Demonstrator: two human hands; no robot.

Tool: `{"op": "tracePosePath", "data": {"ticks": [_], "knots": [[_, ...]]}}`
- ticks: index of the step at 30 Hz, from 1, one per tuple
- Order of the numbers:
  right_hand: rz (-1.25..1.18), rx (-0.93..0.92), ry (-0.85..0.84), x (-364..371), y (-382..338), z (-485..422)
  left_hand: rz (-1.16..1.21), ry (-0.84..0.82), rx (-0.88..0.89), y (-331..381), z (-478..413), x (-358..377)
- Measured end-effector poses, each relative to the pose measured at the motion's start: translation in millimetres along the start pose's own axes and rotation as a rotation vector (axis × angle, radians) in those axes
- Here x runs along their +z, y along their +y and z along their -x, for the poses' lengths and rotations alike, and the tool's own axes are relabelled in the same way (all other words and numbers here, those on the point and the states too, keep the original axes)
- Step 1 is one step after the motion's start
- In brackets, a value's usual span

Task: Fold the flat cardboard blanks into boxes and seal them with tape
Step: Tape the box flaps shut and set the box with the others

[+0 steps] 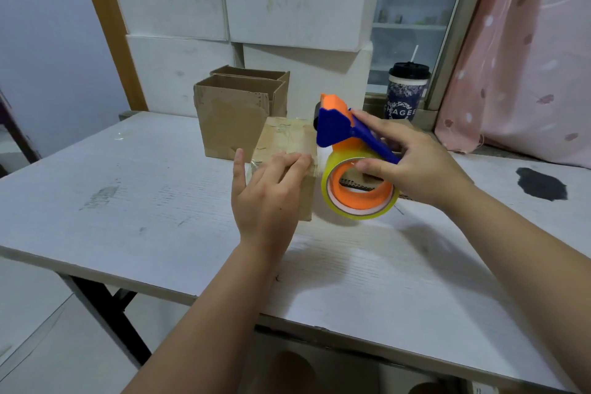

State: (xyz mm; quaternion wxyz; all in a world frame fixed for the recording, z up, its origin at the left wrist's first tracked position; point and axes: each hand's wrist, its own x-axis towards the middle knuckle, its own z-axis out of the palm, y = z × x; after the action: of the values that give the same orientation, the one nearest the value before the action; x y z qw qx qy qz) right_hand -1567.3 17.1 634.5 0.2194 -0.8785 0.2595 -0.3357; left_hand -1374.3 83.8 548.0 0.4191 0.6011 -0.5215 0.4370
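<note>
A white table (128, 201) fills the near scene, with a pink dotted curtain (527, 57) hanging at the far right. Two open-topped cardboard boxes (230, 118) stand one behind the other at the far middle of the table. Just in front of them sits a smaller closed box (284, 137), its top glossy with clear tape. Touching its right side is a blue and orange tape dispenser (339, 128) carrying a roll of clear tape (361, 198). The right hand (419, 166) grips the dispenser's handle, fingers curled round it. The left hand (265, 195) presses straight fingers flat on the closed box, thumb spread leftward. A lidded cup (404, 96) stands on the far sill.
</note>
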Motion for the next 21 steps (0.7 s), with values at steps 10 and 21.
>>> {"op": "tracePosePath", "data": {"ticks": [10,21], "knots": [[0.085,0.067,-0.003,-13.9,15.2,8.4,0.06,0.009,0.022,-3.7,-7.5,-0.9],[-0.044,0.087,0.04,-15.3,21.4,18.6,0.077,0.043,0.014,-3.7,-2.6,0.1]]}}
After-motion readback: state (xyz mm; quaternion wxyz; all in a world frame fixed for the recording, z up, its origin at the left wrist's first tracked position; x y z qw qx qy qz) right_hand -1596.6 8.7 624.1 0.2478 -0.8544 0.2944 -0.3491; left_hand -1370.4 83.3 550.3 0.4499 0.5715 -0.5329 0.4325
